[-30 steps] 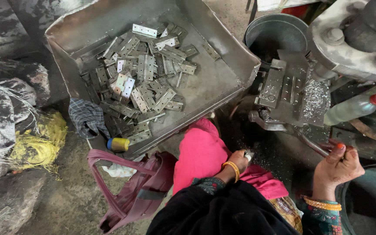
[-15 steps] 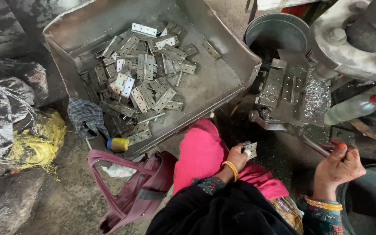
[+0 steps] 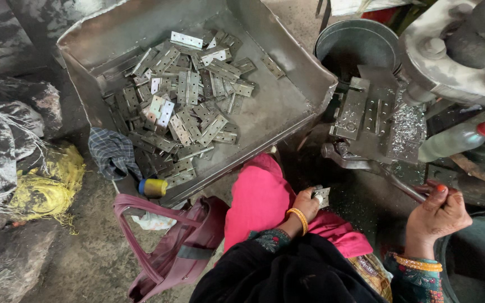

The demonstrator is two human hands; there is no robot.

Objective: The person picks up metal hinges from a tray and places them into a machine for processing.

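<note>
2 bare hands are at work beside the grey metal press fixture point(image 3: 366, 115), which serves as the landmark. To the lower left of the fixture, over the pink-clad knee point(image 3: 259, 196), the left hand point(image 3: 305, 205) is closed around a small silver metal hinge point(image 3: 321, 195), pinched between thumb and fingers with only its upper end showing. To the lower right of the fixture, the right hand point(image 3: 438, 212) is wrapped shut on the end of the long grey steel lever point(image 3: 377, 168) that runs down from the fixture's base. The hinge is well short of the fixture, roughly level with the lever's middle. Its long axis appears to run up and slightly right, toward the fixture, though the fingers hide most of it, so I cannot tell which leaf faces up. To do this step well, I judge the hinge should be turned flat and squared to the fixture's slots before it is set down, with fingertips kept off the seat while the lever hand stays steady. Left of the fixture, a large grey sheet-metal tray point(image 3: 287, 112) holds a heap of similar silver hinges point(image 3: 189, 112); a round grey metal bucket point(image 3: 355, 42) stands just above the fixture.
</note>
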